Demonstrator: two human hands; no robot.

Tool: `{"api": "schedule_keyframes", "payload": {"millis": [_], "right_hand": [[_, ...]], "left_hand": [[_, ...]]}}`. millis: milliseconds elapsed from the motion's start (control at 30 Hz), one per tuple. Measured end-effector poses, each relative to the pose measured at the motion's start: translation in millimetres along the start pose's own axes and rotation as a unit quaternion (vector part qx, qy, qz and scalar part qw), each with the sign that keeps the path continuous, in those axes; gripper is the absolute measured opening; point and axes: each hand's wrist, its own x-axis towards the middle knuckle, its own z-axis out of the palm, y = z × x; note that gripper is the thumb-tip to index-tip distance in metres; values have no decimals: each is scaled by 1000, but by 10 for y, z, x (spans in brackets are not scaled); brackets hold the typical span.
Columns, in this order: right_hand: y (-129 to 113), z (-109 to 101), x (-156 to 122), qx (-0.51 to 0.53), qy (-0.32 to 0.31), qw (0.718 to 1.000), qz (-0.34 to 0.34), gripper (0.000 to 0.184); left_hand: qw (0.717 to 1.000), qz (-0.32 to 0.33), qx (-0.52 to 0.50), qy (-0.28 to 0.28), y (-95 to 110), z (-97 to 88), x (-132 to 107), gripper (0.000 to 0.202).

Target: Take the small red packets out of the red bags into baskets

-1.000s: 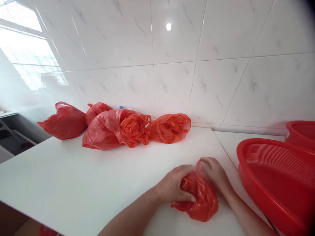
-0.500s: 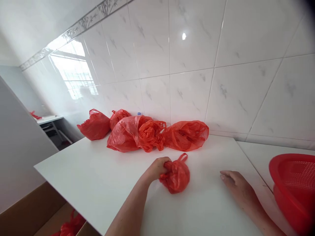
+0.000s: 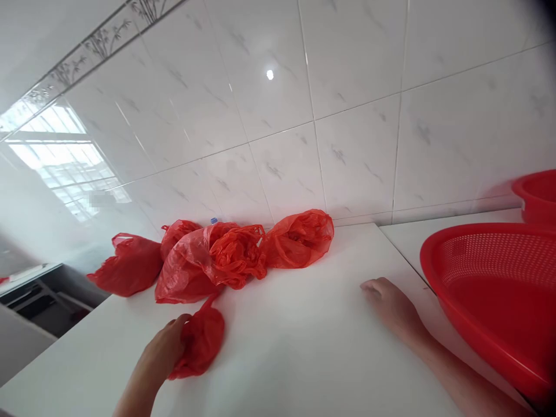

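My left hand (image 3: 163, 353) grips a small crumpled red plastic bag (image 3: 200, 341) low on the white counter (image 3: 295, 347), just in front of a row of several red plastic bags (image 3: 226, 255) lined up against the tiled wall. My right hand (image 3: 391, 307) rests palm down on the counter to the right, fingers loosely together, holding nothing. It lies a little left of a large red perforated basket (image 3: 490, 289).
A second red basin (image 3: 538, 197) sits behind the basket at the far right. The glossy marble-tiled wall (image 3: 304, 116) closes off the back of the counter. The counter ends at the left, above a dark shelf or stand (image 3: 39, 295).
My left hand has carried the small red bag leftward and nearer the row of bags. My right hand let go of it earlier and now stays flat on the counter. The view has swung.
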Motion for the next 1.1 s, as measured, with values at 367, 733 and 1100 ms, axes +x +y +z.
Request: {"api": "schedule_keyframes", "payload": {"millis": [367,733,1100], "right_hand": [[-16,4,0,7,-1,1000,-4,19],[-33,-50,24,45,11,999,16,20],[-93,-111,13,63,20,998,7,20]], "left_hand": [[919,353,-166,56,1440,251,-44,37],[892,405,-199,-4,2669,524,615,43],[928,353,99,63,2881,741,945,57]]}}
